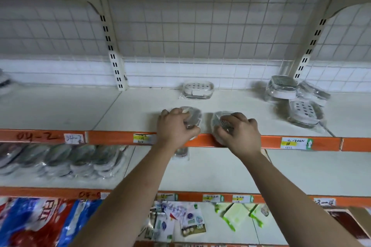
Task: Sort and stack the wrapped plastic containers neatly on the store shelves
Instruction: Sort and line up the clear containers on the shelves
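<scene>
My left hand (176, 127) grips a wrapped oval container (193, 116) at the front edge of the white shelf (128, 110). Right beside it, my right hand (239, 131) grips a second wrapped container (217, 121), which overhangs the orange shelf strip (206, 140). Another wrapped white container with a dotted lid (197, 89) lies at the back of the shelf. A loose pile of wrapped containers (297, 98) sits at the back right.
A row of wrapped oval containers (60, 160) lies on the shelf below at the left. The lowest shelf holds red and blue bags (36, 222), small packets (180, 220) and green-lidded boxes (234, 216). A wire grid (200, 32) backs the shelf.
</scene>
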### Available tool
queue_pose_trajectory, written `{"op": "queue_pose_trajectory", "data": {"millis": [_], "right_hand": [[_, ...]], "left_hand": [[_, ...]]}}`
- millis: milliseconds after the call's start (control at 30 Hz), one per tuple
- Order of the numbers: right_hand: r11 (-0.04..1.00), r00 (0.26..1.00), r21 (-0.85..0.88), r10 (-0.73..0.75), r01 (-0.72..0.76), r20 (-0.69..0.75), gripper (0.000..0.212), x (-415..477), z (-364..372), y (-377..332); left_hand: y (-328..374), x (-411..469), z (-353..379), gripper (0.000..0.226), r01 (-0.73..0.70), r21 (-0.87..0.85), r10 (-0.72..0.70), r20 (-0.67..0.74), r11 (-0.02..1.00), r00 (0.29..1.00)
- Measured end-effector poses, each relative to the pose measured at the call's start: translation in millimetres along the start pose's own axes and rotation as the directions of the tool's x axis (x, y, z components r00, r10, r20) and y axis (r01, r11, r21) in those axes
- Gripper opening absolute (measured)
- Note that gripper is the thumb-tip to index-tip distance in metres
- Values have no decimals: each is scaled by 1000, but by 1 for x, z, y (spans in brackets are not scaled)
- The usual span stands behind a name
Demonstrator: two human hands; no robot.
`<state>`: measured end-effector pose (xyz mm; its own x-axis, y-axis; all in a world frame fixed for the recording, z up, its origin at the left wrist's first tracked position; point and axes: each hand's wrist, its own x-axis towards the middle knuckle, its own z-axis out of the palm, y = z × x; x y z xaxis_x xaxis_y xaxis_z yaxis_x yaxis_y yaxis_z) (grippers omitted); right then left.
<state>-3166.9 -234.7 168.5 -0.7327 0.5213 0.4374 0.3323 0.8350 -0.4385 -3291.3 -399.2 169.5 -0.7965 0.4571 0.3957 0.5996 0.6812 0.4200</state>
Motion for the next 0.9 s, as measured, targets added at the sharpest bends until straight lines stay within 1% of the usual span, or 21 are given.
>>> {"op": "queue_pose_trajectory", "data": {"millis": [67,133,233,333,400,467,533,633,800,900], "right_hand": [[999,998,-13,-35,34,-54,55,-16,7,-14],[998,995,-38,-62,59,-84,61,-34,13,-29],[995,988,-55,-93,86,-125,54,-69,25,-48],[997,978,-46,-76,69,-193,47,-110,43,-58],[998,980,-29,-52,48,-190,46,-136,55,-61],[999,987,-34,-42,37,-155,48,-159,65,-61],[999,994,-41,-27,23,-106,49,-178,74,-61],[999,998,-36,31,-33,-46,49,-198,89,-55],[995,995,-35,92,-91,49,51,-212,122,-30],[995,990,-43,98,-94,105,53,-213,149,-9]], "left_hand": [[-11,-19,-9,71,-17,-20,16,-43,1000,999],[-21,-39,-21,70,-53,-9,53,-48,999,997],[-40,-71,-36,67,-142,3,142,-78,990,987],[-61,-100,-43,62,-196,-3,193,-148,981,970],[-72,-118,-44,59,-251,0,246,-198,968,949],[-84,-135,-42,57,-289,-9,281,-205,957,938],[-98,-153,-34,57,-282,-26,276,-148,959,950],[-123,-176,-15,60,-226,-32,225,-29,974,974],[-159,-188,30,63,-158,48,149,140,986,979],[-176,-180,64,63,-102,104,80,197,989,977]]}}
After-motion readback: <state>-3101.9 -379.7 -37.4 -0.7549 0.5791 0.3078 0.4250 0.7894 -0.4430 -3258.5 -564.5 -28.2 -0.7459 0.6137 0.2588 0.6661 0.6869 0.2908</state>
